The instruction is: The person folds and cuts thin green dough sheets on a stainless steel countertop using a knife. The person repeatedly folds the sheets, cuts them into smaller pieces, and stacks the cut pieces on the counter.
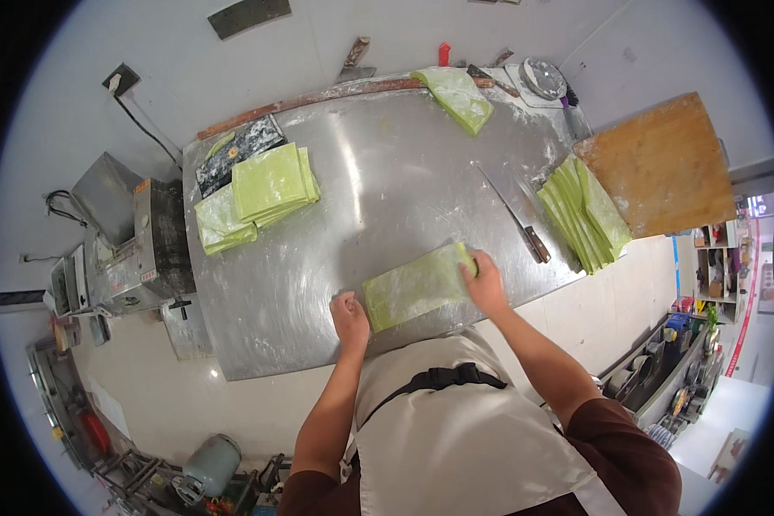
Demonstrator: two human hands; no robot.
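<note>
A flour-dusted green dough sheet (416, 290) lies folded into a long strip near the front edge of the steel table (284, 284). My right hand (486, 284) grips its right end, thumb on top. Just beside the strip's left end is my left hand (350, 317), fingers curled and nothing visible in them. To the right, a long knife (522, 229) with a brown handle rests on the steel. Beyond it, a pleated stack of green dough sheets (580, 216) reaches the right edge. Square-cut green dough sheets (272, 184) are piled at the left.
A wooden board (664, 168) adjoins the table's right side. Along the back lie a long rolling pin (335, 97), another green dough piece (456, 97) and a round bowl (543, 77). A dark floury box (242, 151) sits back left. A metal machine (148, 238) stands left.
</note>
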